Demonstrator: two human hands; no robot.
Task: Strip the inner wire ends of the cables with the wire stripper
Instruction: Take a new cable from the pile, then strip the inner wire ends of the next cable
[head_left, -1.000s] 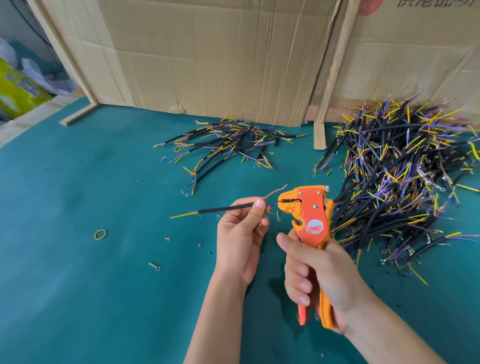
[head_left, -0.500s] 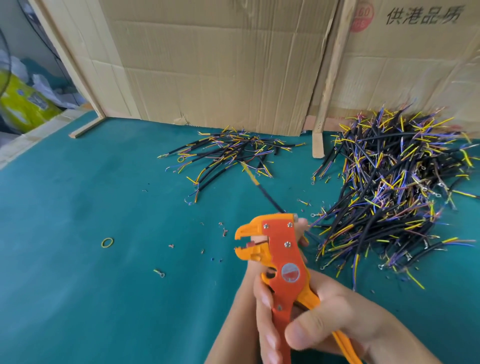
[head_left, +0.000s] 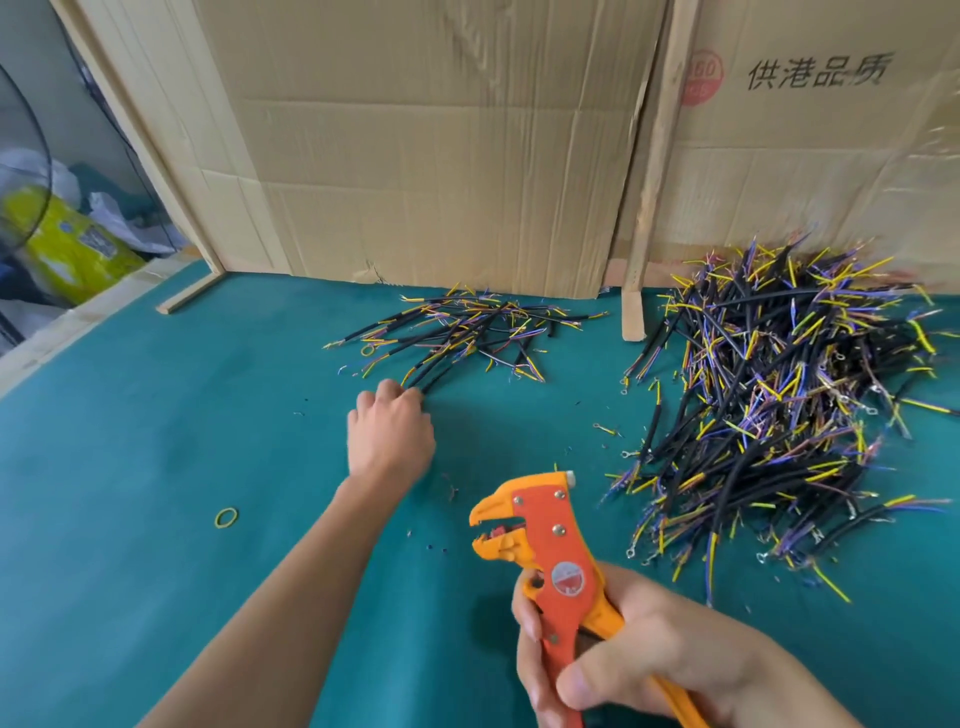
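Note:
My right hand (head_left: 649, 670) grips the handles of the orange wire stripper (head_left: 550, 540) at the lower middle. Its jaws point left and nothing sits in them. My left hand (head_left: 390, 434) is stretched forward to the near edge of the small pile of cables (head_left: 467, 332) on the green mat. Its curled fingers pinch the near end of a black cable (head_left: 441, 366) that lies along that pile. The fingertips themselves are hidden behind the back of the hand.
A large heap of black cables with yellow and purple inner wires (head_left: 779, 415) fills the right side. Cardboard sheets (head_left: 441, 156) and a wooden strip (head_left: 636, 306) stand along the back. A yellow rubber band (head_left: 226, 517) and small insulation scraps (head_left: 449, 491) lie on the mat.
My left hand has carried the cable away from the stripper and forward to the small pile. My right hand has drawn the stripper back toward me, jaws now facing left.

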